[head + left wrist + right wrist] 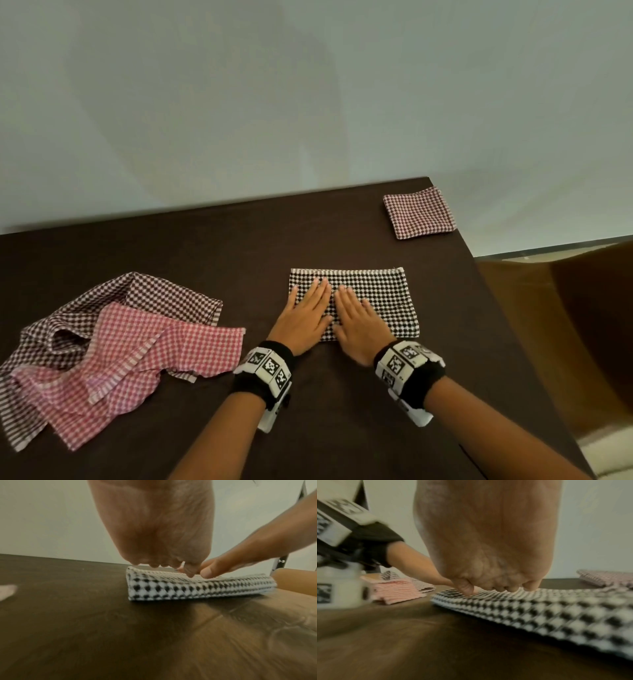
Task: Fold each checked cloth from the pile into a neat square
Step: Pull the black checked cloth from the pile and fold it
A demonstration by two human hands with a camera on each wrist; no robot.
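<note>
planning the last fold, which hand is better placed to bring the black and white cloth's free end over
Probably the right hand: the black-and-white checked cloth extends farther to its side, while the left hand rests flat near the other end and can anchor it.

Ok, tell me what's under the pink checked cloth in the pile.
A brown-and-white checked cloth lies under the crumpled pink checked cloth, sticking out behind and left. Anything else beneath is covered.

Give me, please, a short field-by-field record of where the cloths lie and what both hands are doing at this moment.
cloth in work: black checked cloth, folded to a rectangle, flat at table centre
left hand: flat, pressing the cloth's left part
right hand: flat, pressing beside the left
done: folded dark red checked square at far right corner
pile: pink cloth over dark checked cloth, unfolded, at left
surface: dark table
</note>
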